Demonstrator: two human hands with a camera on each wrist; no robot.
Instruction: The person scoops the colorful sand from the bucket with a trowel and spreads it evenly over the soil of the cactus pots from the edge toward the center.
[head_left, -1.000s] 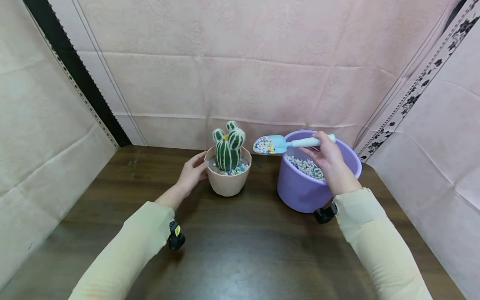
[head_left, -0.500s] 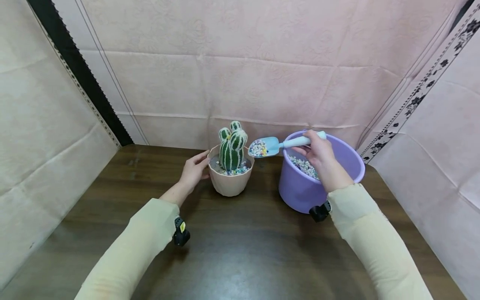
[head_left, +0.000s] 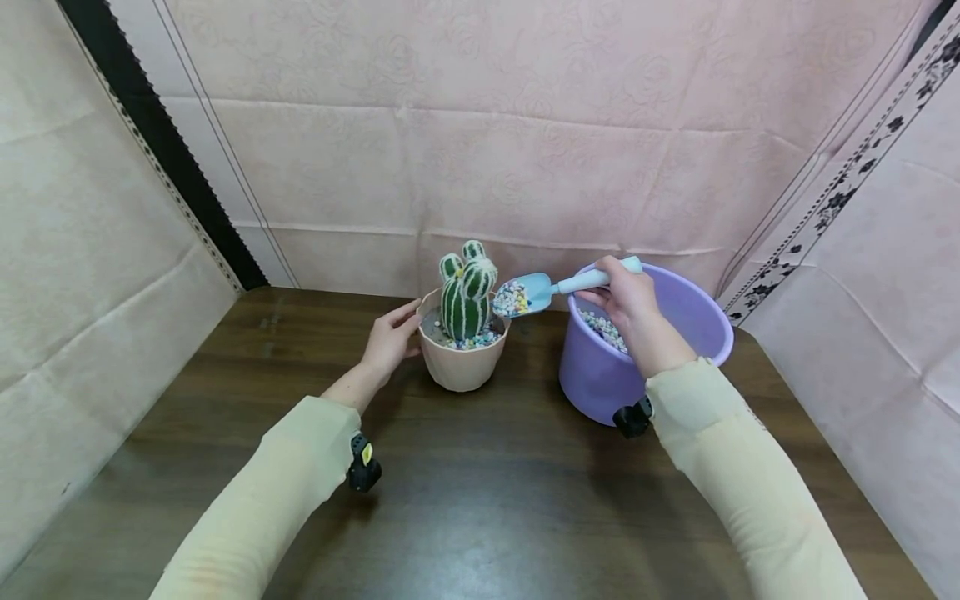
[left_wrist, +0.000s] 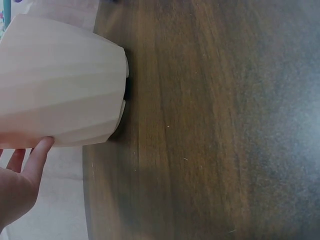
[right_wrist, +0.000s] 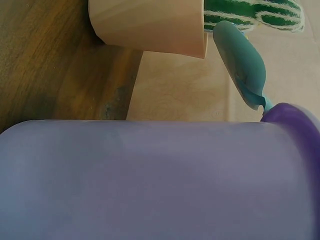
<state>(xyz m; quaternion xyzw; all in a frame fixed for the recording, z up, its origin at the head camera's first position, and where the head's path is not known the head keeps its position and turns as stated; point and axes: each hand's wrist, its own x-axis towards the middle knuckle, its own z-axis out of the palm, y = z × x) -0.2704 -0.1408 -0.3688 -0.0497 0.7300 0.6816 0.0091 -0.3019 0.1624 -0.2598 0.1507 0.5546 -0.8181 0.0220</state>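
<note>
My right hand (head_left: 630, 302) grips the handle of a light blue trowel (head_left: 541, 290), which carries a load of small coloured pebbles (head_left: 512, 298). The trowel's tip overlaps the right rim of a beige flowerpot (head_left: 461, 372) in the head view. In this pot stands a green cactus (head_left: 460, 307) with white stripes, coloured pebbles around its base and a greyish bare patch at the left. The fingertips of my left hand (head_left: 386, 343) touch the pot's left side and rim. Seen from the left wrist, the thumb (left_wrist: 40, 157) lies straight against the wall. The right wrist view hides my right hand.
Below my right hand, a purple bucket (head_left: 596, 387) holds more pebbles (head_left: 604, 330) and stands right of the pot. Both rest on a dark wooden table (head_left: 450, 492). Pale patterned cloth (head_left: 525, 150) hangs close behind and along both sides.
My right hand has carried the loaded trowel left, from over the bucket to the pot's right rim. The pot and left hand have shifted slightly right in view.
</note>
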